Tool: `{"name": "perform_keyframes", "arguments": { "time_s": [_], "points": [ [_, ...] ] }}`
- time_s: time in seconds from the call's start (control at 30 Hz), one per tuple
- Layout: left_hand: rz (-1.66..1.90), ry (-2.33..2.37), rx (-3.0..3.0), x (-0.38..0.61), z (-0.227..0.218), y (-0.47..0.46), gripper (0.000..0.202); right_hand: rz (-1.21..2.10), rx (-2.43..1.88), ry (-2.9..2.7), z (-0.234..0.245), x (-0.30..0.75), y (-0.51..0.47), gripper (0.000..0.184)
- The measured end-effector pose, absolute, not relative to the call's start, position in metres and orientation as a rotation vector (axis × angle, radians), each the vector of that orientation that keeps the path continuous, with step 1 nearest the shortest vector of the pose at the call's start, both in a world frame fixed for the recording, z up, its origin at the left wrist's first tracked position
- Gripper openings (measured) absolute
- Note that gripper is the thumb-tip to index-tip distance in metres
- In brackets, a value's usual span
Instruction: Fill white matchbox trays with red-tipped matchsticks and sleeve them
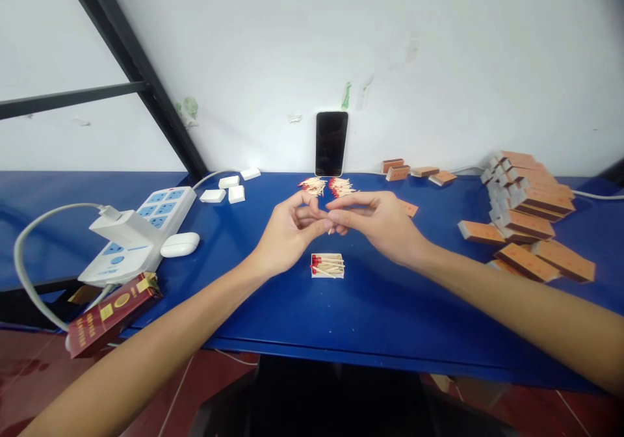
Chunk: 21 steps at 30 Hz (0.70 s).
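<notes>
My left hand [291, 232] and my right hand [383, 224] meet at the fingertips above the middle of the blue table. A pale matchstick end [331, 231] pokes out below my left thumb; the rest is hidden by the closed fingers. The right thumb and index finger are pinched against the left fingertips, and what lies between them is hidden. Just below the hands sits a white matchbox tray [312, 276] holding red-headed matches [330, 265]. Beyond the hands lie two loose piles of matches, a left pile [314, 186] and a right pile [341, 187].
A black phone [331, 143] leans on the wall. Orange matchboxes [529, 222] are heaped at right, with several at the back [398, 173]. At left are white trays [229, 182], a power strip [168, 204], a white earbud case [180, 245] and a red carton [114, 313].
</notes>
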<state>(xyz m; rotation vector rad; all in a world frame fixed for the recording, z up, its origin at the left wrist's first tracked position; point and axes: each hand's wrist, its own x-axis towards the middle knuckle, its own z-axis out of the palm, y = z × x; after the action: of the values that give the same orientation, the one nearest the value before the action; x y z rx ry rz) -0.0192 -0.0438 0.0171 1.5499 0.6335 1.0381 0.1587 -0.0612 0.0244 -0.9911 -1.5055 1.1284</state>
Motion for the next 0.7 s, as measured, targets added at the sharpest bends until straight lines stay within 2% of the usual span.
{"name": "perform_keyframes", "arguments": {
  "time_s": [0.13, 0.3, 0.4, 0.5, 0.6, 0.7],
  "points": [
    [1.087, 0.689, 1.61, -0.028, 0.015, -0.052, 0.032, 1.165, -0.966, -1.498, 0.022, 0.157, -0.067, 0.028],
    [0.989, 0.836, 1.943, -0.051, 0.007, -0.056, 0.029, 0.769, -1.117, -2.01, 0.026, 0.167, -0.074, 0.016],
    [0.833, 0.802, 2.16, -0.062, 0.004, -0.059, 0.024, 0.488, -1.124, -2.412, 0.025, 0.168, -0.081, 0.018],
    [0.723, 0.795, 2.315, -0.067, 0.003, -0.062, 0.02, 0.325, -1.059, -2.577, 0.022, 0.167, -0.087, 0.023],
    [0.647, 0.794, 2.409, -0.064, 0.003, -0.064, 0.024, 0.363, -1.087, -2.514, 0.021, 0.172, -0.088, 0.027],
    [0.563, 0.827, 2.483, -0.056, 0.004, -0.064, 0.029, 0.575, -1.11, -2.479, 0.021, 0.181, -0.088, 0.03]
  ]
}}
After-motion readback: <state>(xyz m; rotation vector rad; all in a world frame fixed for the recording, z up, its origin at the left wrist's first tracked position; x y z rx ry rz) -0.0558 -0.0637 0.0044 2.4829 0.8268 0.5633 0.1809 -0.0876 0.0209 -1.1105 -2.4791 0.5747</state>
